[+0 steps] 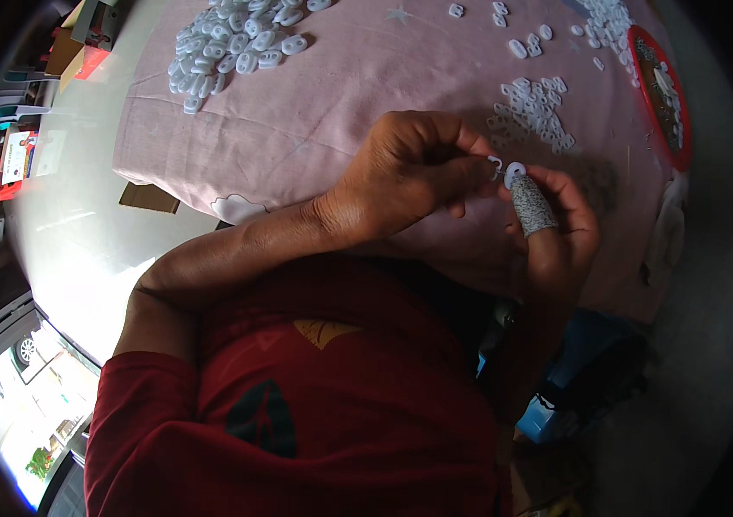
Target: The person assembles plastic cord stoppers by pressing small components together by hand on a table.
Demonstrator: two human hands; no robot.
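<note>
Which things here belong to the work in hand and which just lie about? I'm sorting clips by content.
In use: left hand pinching a small metal hook; right hand holding a white plastic piece.

Lying about: piles of white pieces, red-rimmed tray, cardboard, blue container.

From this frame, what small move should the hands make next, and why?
Probably bring the metal hook in the left hand the last bit into the white plastic piece held by the right hand: hook and piece sit almost tip to tip, seemingly not yet joined.
</note>
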